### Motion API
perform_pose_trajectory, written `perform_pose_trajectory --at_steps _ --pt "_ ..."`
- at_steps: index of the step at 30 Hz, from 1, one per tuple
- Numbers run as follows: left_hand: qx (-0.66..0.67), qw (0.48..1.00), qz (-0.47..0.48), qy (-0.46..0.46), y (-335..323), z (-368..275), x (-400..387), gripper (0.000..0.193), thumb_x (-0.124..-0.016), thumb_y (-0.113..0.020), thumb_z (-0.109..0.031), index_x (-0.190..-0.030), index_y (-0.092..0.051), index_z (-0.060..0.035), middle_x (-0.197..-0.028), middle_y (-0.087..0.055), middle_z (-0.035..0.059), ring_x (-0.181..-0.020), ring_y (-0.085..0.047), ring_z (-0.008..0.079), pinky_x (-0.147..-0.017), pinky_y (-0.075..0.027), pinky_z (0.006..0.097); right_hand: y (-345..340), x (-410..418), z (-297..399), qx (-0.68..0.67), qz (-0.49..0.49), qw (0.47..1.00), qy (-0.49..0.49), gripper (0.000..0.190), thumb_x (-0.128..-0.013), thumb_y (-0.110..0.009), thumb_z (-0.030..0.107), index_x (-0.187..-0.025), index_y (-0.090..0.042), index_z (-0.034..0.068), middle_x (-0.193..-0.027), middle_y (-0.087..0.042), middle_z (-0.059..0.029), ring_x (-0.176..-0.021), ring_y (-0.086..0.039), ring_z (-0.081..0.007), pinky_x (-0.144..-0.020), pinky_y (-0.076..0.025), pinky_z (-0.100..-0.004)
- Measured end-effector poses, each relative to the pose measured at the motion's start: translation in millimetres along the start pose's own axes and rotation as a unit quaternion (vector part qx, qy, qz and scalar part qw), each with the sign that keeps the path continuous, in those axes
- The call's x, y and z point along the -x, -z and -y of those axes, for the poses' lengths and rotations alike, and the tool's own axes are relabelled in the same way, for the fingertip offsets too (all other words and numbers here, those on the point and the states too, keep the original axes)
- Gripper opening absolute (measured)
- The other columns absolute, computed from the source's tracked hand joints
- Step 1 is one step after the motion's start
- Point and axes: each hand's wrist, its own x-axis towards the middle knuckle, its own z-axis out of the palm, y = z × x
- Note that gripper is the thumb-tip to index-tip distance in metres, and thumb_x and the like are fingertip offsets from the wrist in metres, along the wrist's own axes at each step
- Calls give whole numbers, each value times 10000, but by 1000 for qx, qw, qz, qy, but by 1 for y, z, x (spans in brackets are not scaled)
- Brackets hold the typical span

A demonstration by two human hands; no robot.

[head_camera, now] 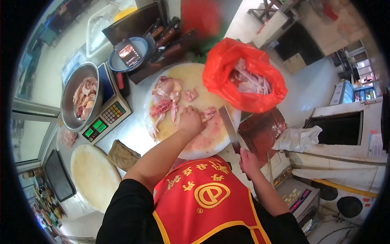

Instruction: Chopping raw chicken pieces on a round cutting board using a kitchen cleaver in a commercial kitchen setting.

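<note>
My left hand point(190, 120) rests on a round cutting board point(170, 138), its fingers curled against a piece of raw poultry point(208, 114). In my right hand point(248, 161) is the handle of a cleaver point(229, 125), whose blade lies at the board's right side, apart from that piece. Larger raw poultry parts point(166, 91), one with a foot, lie at the board's upper left, and a small cut piece point(190, 95) lies above my left hand. An open red plastic bag point(213, 88) holding poultry parts covers the board's upper right edge.
A metal bowl point(67, 103) of cut meat sits on a digital scale point(103, 122) at left. Beyond the board are a knife holder point(152, 65) with several knives and a phone point(128, 53) on a blue-rimmed bowl point(144, 45). A folded cloth point(122, 155) and second round board point(93, 177) lie lower left.
</note>
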Motion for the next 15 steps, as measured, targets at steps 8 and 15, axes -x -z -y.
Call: perform_pose_trajectory --at_steps 8,15 --pt "308 937 -41 158 -20 -10 -3 377 -815 -705 -290 -1000 -562 6 -859 -617 217 -942 -648 375 -786 -521 446 9 -10 32 -43 61 996 -58 485 -1029 -432 462 -859 -601 39 -555 -495 -30 -446 -478 -154 -449 -391 -338" --pt "74 925 -192 -320 -45 16 57 310 -755 -687 -182 -1033 -598 -75 -939 -612 139 -871 -611 326 -792 -517 430 24 -3 -2 -34 69 996 -36 485 -1026 -438 460 -1005 -636 17 -607 -537 -56 -521 -539 -170 -521 -449 -348"
